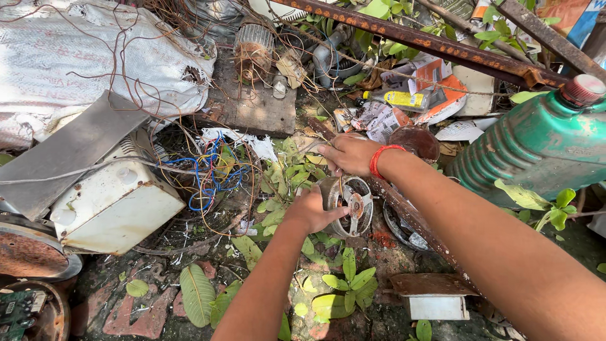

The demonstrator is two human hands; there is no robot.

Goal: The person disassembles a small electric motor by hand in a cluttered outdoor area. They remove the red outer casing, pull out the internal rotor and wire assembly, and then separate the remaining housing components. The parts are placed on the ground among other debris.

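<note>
Both hands [328, 183] on motor housing [347, 205]

Bright daylight was cast over an outdoor scrap heap, where damp, mossy brick paving [151, 316] was strewn with green leaves [197, 293]. A torn grey tarpaulin [82, 57] was spread at the upper left, above a dented white metal box [117, 205] tangled in blue and copper wires [208, 173]. Rusted iron bars [429, 41] were laid across the top, and a green plastic canister [536, 142] was seen at the right.
</note>
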